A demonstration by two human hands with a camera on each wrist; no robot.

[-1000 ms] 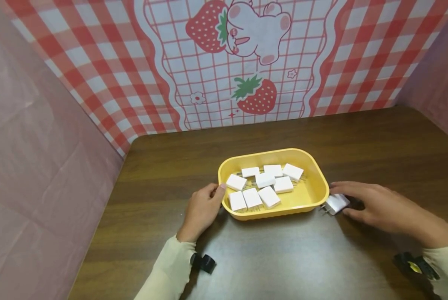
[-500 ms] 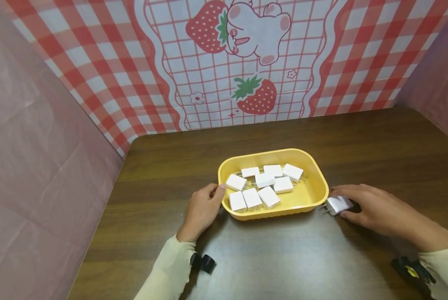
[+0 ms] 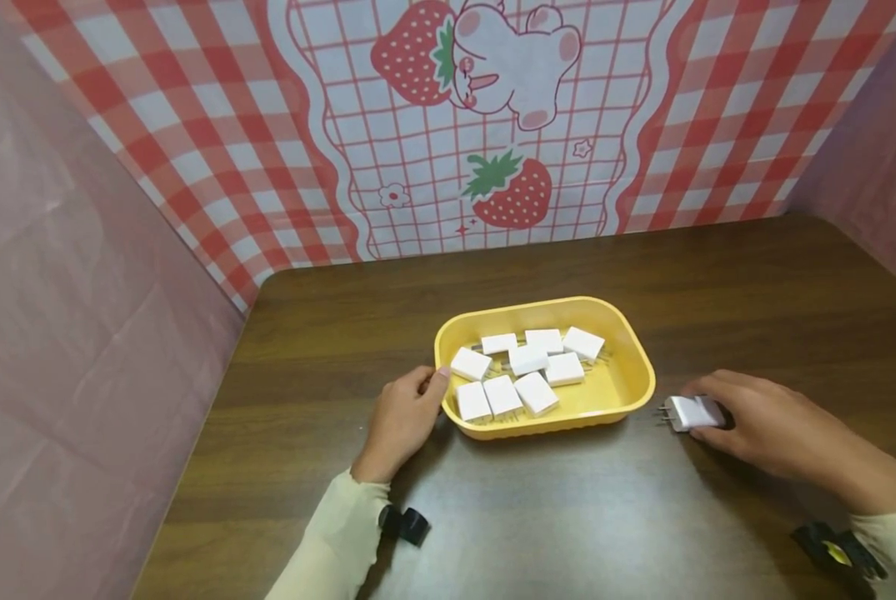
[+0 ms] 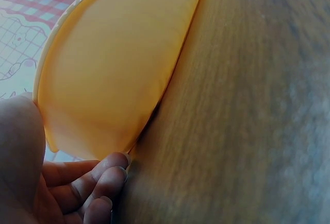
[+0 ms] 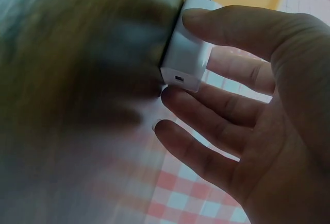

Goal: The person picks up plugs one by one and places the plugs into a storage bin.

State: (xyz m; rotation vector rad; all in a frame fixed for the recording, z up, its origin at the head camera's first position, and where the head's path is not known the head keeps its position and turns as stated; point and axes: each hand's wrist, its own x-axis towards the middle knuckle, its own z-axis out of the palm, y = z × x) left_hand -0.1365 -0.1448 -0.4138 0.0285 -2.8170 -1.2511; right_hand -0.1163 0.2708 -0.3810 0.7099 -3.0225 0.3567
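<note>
A yellow plastic basket point(image 3: 614, 387) stands on the wooden table, with several white plug chargers point(image 3: 535, 393) lying loose inside it. My left hand point(image 3: 400, 422) grips the basket's left end, thumb over the rim and fingers against the outer wall, as the left wrist view also shows. Right of the basket, my right hand point(image 3: 781, 429) pinches one more white charger point(image 5: 186, 49) between thumb and fingers. This charger lies low at the tabletop, prongs pointing left toward the basket, and a gap separates the two. Its small port faces the right wrist camera.
The dark wooden table point(image 3: 342, 350) ends at a red-and-white checked backdrop point(image 3: 515, 196) printed with strawberries. A pink cloth wall point(image 3: 95, 333) rises on the left, another on the right. Black camera mounts sit at both wrists.
My right hand has drawn the charger a little to the right, away from the basket's corner, and its prongs now show clear of the wall. The left hand and basket have stayed nearly still.
</note>
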